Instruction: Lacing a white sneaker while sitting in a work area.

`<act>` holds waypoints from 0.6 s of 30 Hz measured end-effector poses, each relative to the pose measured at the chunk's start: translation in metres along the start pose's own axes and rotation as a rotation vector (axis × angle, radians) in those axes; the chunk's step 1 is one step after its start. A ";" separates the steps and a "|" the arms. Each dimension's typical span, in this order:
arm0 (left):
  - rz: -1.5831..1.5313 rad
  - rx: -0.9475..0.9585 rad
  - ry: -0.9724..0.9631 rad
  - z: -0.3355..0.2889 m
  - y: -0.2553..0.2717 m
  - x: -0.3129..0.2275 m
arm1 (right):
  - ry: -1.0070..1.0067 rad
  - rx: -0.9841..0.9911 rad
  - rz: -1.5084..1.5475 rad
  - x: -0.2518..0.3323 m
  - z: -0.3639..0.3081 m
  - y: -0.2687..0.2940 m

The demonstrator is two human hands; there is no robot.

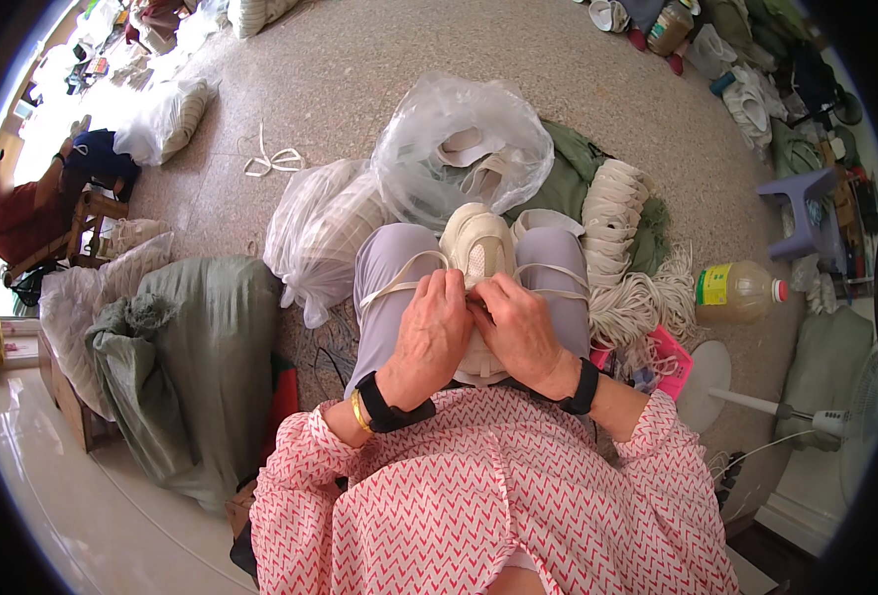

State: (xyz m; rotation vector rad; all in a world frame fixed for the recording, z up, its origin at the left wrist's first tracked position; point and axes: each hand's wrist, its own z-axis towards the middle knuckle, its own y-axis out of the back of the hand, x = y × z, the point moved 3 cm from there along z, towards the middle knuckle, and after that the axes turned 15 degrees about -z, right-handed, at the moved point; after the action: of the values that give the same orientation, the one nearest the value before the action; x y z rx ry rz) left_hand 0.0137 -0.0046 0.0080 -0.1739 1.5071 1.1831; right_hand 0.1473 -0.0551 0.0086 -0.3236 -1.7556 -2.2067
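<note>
Head view, seated worker. Your left hand (431, 332) and right hand (518, 327) meet at the near end of a cream shoe (478, 248) that rests on your lap between your knees, toe pointing far. Both hands are closed, fingers pinched on the shoe's near edge and on the flat cream lace (391, 283); the fingertips themselves are hidden. One run of the lace loops out left across your thigh, another runs right over the other thigh. Far of the shoe stand two clear plastic bags (459, 149) holding more pale shoe parts; to the right lies a stack of white insoles (612, 213) beside a bundle of cream laces (647, 297), and further right a yellow oil bottle (736, 290) lies on the floor (359, 69). Risk, as a judgement: the slack loops could snag on your knee and pull unevenly, and the shoe, held only by your pinch, could slide off your lap if you loosen either hand.
</note>
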 end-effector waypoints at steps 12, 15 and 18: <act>-0.118 -0.104 -0.039 -0.004 0.006 -0.002 | 0.006 0.083 -0.109 0.004 0.001 -0.001; -0.129 -0.096 -0.032 -0.004 0.007 -0.004 | 0.022 0.096 -0.107 0.006 0.000 0.003; -0.121 -0.106 -0.047 -0.004 0.006 -0.004 | 0.025 0.106 -0.109 0.007 0.000 0.003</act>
State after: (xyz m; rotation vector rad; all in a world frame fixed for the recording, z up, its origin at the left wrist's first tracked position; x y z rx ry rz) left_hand 0.0083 -0.0069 0.0134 -0.3026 1.3744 1.1624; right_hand 0.1424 -0.0566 0.0138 -0.1798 -1.9105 -2.1699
